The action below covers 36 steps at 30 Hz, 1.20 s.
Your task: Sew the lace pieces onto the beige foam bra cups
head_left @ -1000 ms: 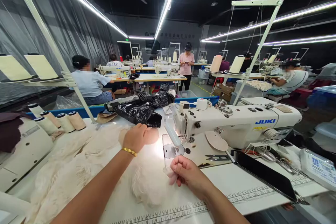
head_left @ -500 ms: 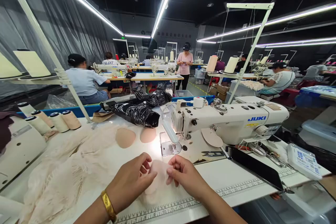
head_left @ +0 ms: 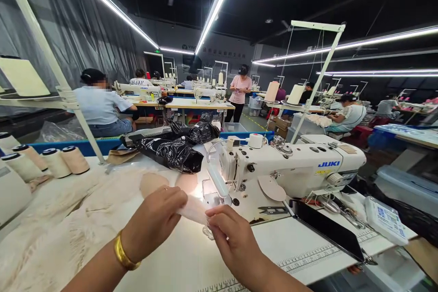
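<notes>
Both my hands hold one small pale fabric piece [head_left: 193,210] just above the white sewing table [head_left: 308,246]. My left hand [head_left: 155,221], with a gold bangle on the wrist, pinches its left end. At the right end my right hand [head_left: 227,232] grips it with closed fingers. The piece hangs close in front of the needle area of the white JUKI sewing machine [head_left: 294,164]. Two tan oval pads [head_left: 152,181] lie on the table behind my left hand.
A heap of cream fabric [head_left: 58,228] covers the table's left. Thread cones [head_left: 63,160] stand at the back left, black plastic bags [head_left: 174,148] behind the machine. Thread snips [head_left: 270,210], a black phone [head_left: 328,230] and scissors lie right. Other people sit at machines beyond.
My hands have lifted the pale piece off the table and stretched it toward the machine's needle. The view has shifted a little to the right.
</notes>
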Available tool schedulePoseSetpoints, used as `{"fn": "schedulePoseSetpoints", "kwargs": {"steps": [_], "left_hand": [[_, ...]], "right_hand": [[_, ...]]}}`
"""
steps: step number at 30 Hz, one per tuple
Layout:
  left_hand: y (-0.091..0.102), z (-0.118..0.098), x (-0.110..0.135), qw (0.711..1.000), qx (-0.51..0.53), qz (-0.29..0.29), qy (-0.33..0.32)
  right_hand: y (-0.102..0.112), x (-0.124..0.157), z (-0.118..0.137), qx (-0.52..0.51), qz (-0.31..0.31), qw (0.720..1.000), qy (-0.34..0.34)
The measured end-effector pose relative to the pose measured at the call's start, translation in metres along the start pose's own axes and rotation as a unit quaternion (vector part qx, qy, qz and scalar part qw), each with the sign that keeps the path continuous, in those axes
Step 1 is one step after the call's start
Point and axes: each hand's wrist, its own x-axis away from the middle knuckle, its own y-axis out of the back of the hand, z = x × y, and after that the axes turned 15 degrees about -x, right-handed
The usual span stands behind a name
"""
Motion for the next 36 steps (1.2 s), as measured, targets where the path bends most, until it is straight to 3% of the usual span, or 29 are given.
{"fn": "schedulePoseSetpoints", "kwargs": {"steps": [2, 4, 7, 10, 13, 17, 25, 36], "left_hand": [[-0.002, -0.001, 0.007, 0.995, -0.078, 0.005, -0.056], [-0.008, -0.008, 0.01, 0.99, -0.08, 0.059, -0.098], [-0.026, -0.024, -0.003, 0.979, -0.078, 0.102, -0.158], [-0.052, -0.035, -0.03, 0.957, -0.146, 0.116, -0.222], [-0.075, -0.035, -0.046, 0.946, -0.183, 0.125, -0.236], [-0.091, -0.029, -0.042, 0.961, -0.163, 0.091, -0.206], [-0.097, -0.029, -0.038, 0.973, -0.095, -0.025, -0.21], [-0.103, -0.03, -0.046, 0.973, -0.007, -0.028, -0.229]], "right_hand": [[-0.002, 0.0, -0.023, 0.1, 0.062, 0.992, 0.042], [0.003, 0.001, -0.048, 0.171, 0.142, 0.972, 0.081], [0.019, 0.003, -0.076, 0.175, 0.217, 0.954, 0.107], [0.035, 0.005, -0.089, 0.168, 0.255, 0.946, 0.111], [0.046, 0.007, -0.09, 0.157, 0.243, 0.953, 0.09], [0.053, 0.01, -0.085, 0.145, 0.223, 0.963, 0.041], [0.057, 0.009, -0.082, 0.126, 0.225, 0.966, -0.023], [0.059, 0.009, -0.08, 0.116, 0.23, 0.966, -0.028]]}}
